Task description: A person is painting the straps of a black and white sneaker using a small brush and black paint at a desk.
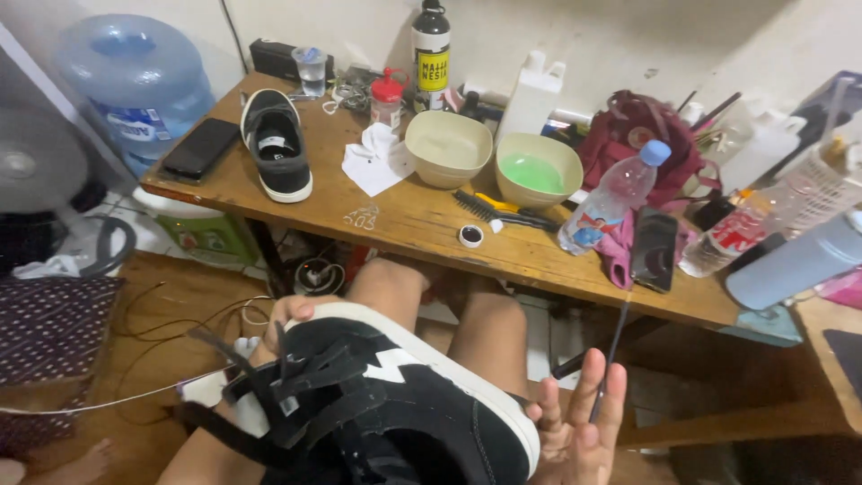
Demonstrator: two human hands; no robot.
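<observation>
At the left, the heel end of a black sneaker with a white sole (pixel 395 404) was gripped by the left hand (pixel 285 316), its fingers curled over the sole edge; the shoe was held above the lap, below the table (pixel 404 220). On the table, 1 matching sneaker (pixel 277 144), 2 bowls and a brush (pixel 503 212) were seen. At the right, the right hand (pixel 579 431) was spread open, its grip empty, just beside the toe.

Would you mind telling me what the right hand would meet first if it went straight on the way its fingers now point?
The right hand is open, fingers pointing up and away. Going on, it would probably first meet the wooden table at its front edge, below the black phone; depth is unclear.
</observation>
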